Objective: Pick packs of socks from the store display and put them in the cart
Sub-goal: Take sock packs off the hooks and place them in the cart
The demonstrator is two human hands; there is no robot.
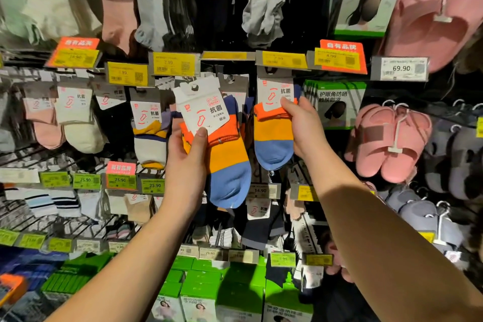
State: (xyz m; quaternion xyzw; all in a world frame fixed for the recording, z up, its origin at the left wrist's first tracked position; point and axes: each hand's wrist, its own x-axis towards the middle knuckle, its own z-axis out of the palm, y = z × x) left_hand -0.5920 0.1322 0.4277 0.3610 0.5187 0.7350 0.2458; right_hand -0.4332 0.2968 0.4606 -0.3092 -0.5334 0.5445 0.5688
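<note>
the left hand (187,157) grips a pack of orange, yellow and blue striped ankle socks with a white card header (217,144), thumb pressed on the lower edge of the card, holding it tilted in front of the dark wire store display (39,154); the right hand (304,129) pinches a second matching striped sock pack (273,138) at its orange cuff and card, this pack hanging upright just right of the first, below a row of yellow price tags (172,64), with pink slippers on white hangers (389,141) further right
</note>
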